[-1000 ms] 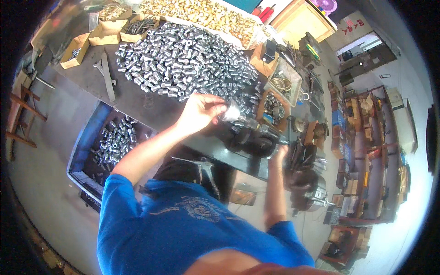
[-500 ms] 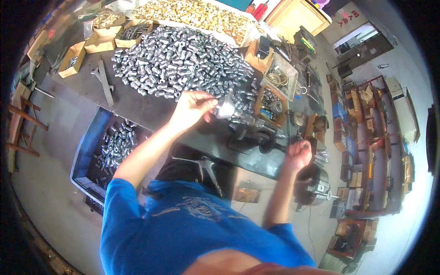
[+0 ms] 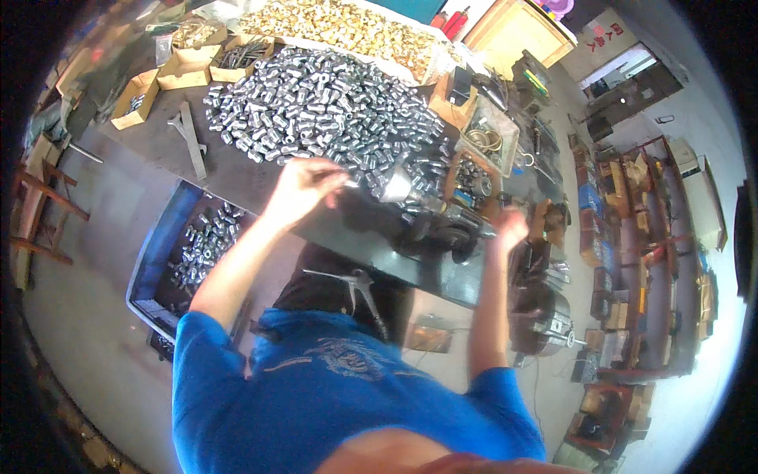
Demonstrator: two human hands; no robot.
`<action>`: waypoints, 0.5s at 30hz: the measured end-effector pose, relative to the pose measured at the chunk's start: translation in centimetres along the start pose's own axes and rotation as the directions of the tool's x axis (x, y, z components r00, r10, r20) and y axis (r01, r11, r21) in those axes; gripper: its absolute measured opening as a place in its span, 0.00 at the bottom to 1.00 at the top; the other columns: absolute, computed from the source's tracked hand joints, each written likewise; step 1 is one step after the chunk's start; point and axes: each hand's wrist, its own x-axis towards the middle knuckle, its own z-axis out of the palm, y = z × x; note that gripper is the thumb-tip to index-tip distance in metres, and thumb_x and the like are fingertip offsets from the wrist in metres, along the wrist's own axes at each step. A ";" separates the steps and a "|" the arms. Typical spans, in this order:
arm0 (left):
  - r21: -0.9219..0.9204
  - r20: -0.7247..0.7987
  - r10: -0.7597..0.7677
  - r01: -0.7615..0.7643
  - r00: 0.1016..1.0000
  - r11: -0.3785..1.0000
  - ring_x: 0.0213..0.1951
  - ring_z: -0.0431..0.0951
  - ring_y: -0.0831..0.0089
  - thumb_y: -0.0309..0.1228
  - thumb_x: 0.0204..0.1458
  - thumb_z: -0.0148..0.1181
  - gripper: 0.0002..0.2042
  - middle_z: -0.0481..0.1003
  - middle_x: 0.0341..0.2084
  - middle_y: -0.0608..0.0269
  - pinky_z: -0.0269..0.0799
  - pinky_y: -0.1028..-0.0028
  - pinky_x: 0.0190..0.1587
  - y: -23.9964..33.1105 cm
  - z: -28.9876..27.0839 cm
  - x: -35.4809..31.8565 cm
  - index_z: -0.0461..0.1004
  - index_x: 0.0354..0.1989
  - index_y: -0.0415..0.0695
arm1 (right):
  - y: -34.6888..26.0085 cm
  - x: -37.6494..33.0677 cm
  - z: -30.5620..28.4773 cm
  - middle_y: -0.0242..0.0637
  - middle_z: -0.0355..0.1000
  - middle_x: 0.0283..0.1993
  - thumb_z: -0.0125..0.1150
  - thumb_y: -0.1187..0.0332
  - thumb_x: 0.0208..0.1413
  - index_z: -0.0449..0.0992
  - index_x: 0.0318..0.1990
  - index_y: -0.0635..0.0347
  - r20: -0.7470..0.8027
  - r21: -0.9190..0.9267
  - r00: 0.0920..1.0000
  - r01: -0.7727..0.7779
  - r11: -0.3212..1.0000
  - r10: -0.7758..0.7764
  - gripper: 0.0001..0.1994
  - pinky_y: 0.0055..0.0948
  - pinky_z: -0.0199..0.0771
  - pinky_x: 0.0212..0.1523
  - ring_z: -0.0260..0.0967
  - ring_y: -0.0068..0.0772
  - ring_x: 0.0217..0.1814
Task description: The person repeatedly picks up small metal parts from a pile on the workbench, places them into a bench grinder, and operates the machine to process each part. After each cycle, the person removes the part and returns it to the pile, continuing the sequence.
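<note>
My left hand point(image 3: 304, 188) is over the front of the bench, left of the machine, with thumb and fingers pinched on a small shiny metal piece point(image 3: 350, 183). Just right of it is the bright, blurred metal head point(image 3: 397, 186) of a dark bench-mounted machine point(image 3: 442, 235). At the machine's right end, my right hand point(image 3: 512, 227) is curled closed; what lies inside the fingers is hidden. A large heap of silver metal fittings point(image 3: 316, 110) covers the bench beyond my left hand.
Brass-coloured parts point(image 3: 339, 31) fill a tray at the back. Small cardboard boxes point(image 3: 178, 71) and a flat metal wrench point(image 3: 189, 141) lie at left. A blue crate point(image 3: 150, 253) of fittings stands below the bench edge. A motor point(image 3: 541, 322) and loaded shelves point(image 3: 632, 261) are at right.
My left hand has drawn back leftward from the machine's metal head with the small piece at its fingertips. My right hand has moved up and away from me, still closed.
</note>
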 end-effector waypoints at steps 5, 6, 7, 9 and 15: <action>0.275 -0.256 -0.145 0.216 0.956 0.937 0.17 0.70 0.80 0.23 0.47 0.56 0.07 0.73 0.18 0.62 0.65 0.81 0.20 -2.6 -8.9 -8.4 0.75 0.32 0.33 | -7.1 -3.4 -1.6 0.26 0.54 0.18 0.43 0.72 0.52 0.66 0.26 0.62 0.024 0.426 0.991 -0.129 0.896 0.131 0.07 0.16 0.44 0.13 0.48 0.15 0.16; 0.299 -0.294 -0.122 0.212 0.948 0.930 0.17 0.70 0.80 0.22 0.47 0.56 0.06 0.73 0.17 0.62 0.65 0.80 0.20 -4.1 -10.7 -10.1 0.75 0.31 0.32 | -7.4 -4.7 -2.5 0.26 0.53 0.18 0.43 0.71 0.52 0.66 0.25 0.62 0.024 0.440 0.987 -0.154 0.885 0.160 0.07 0.16 0.43 0.13 0.47 0.15 0.15; 0.356 -0.368 -0.119 0.258 0.922 0.898 0.16 0.70 0.79 0.21 0.46 0.55 0.05 0.73 0.16 0.62 0.64 0.80 0.18 -5.7 -12.3 -11.9 0.75 0.29 0.31 | -7.6 -5.9 -3.1 0.26 0.53 0.17 0.43 0.70 0.53 0.65 0.25 0.62 0.032 0.457 0.981 -0.186 0.870 0.193 0.08 0.16 0.42 0.13 0.46 0.15 0.15; 0.376 -0.474 -0.166 0.370 0.865 0.850 0.15 0.72 0.79 0.22 0.43 0.58 0.05 0.72 0.15 0.62 0.65 0.78 0.17 -9.5 -15.7 -15.4 0.75 0.26 0.32 | -6.6 -8.1 -4.3 0.25 0.53 0.17 0.44 0.68 0.54 0.65 0.24 0.59 0.070 0.343 0.964 -0.265 0.901 0.257 0.09 0.16 0.39 0.12 0.44 0.14 0.13; 0.920 -0.339 0.057 0.318 0.939 0.228 0.32 0.74 0.49 0.23 0.36 0.56 0.11 0.74 0.27 0.45 0.70 0.60 0.39 -10.3 -16.1 -14.6 0.74 0.32 0.38 | 1.1 -8.5 -3.6 0.24 0.56 0.18 0.50 0.68 0.51 0.65 0.20 0.56 -0.156 0.225 0.812 -0.525 0.821 0.562 0.09 0.18 0.51 0.17 0.53 0.17 0.19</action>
